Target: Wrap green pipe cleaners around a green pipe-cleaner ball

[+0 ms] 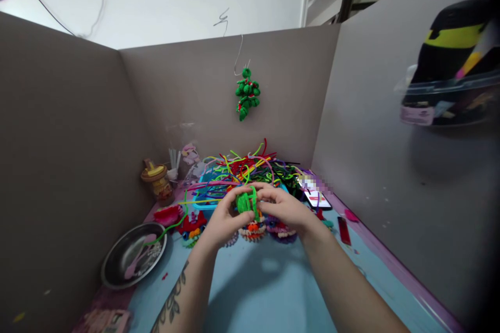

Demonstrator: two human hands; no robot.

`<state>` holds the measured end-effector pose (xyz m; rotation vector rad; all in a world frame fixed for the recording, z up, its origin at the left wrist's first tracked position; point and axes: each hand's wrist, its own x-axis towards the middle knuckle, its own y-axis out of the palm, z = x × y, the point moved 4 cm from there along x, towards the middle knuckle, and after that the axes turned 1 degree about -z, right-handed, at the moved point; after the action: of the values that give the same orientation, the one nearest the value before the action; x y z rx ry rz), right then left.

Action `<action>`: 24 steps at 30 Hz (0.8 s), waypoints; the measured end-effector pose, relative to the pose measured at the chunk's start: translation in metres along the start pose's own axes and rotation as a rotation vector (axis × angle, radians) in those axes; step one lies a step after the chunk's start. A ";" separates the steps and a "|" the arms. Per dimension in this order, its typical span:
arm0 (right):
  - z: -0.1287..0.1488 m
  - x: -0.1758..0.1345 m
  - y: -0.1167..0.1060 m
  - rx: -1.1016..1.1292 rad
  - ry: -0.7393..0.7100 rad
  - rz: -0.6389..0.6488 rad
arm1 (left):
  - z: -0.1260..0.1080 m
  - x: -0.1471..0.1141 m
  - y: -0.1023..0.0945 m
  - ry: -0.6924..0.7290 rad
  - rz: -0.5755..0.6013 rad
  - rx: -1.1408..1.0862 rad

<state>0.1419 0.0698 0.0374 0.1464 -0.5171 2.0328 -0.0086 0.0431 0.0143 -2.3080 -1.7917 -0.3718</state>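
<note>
A bundle of bright green pipe cleaner (246, 203) is held in the air above the blue mat. My left hand (228, 213) closes on its left side, thumb below and fingers over the top. My right hand (283, 205) has its fingertips pinched at the right side of the same bundle, by an upright green strand. Behind and below the hands lie several ruffled colourful pieces, among them an orange and cream one (253, 232) and a purple one (282, 230). The fingers partly hide the bundle's form.
A blue tray (199, 204) heaped with colourful pipe cleaners stands behind my hands. To the left are a metal bowl (135, 255) with a pink scoop and a brown-yellow cup (157, 179). A phone (315, 195) lies at right. A green ornament (247, 94) hangs on the back panel.
</note>
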 end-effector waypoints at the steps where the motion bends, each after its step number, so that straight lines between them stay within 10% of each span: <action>1: 0.000 0.000 -0.003 -0.031 0.005 -0.050 | 0.000 0.000 -0.001 -0.004 -0.015 0.020; 7: 0.014 -0.007 -0.010 -0.220 -0.147 -0.393 | 0.000 0.000 -0.002 -0.026 -0.040 0.177; 24: 0.015 -0.005 0.003 -0.521 -0.176 -0.328 | -0.010 -0.001 0.015 0.023 -0.030 0.330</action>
<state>0.1400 0.0580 0.0479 0.0862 -1.0437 1.5195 0.0049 0.0350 0.0234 -2.0435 -1.7286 -0.0961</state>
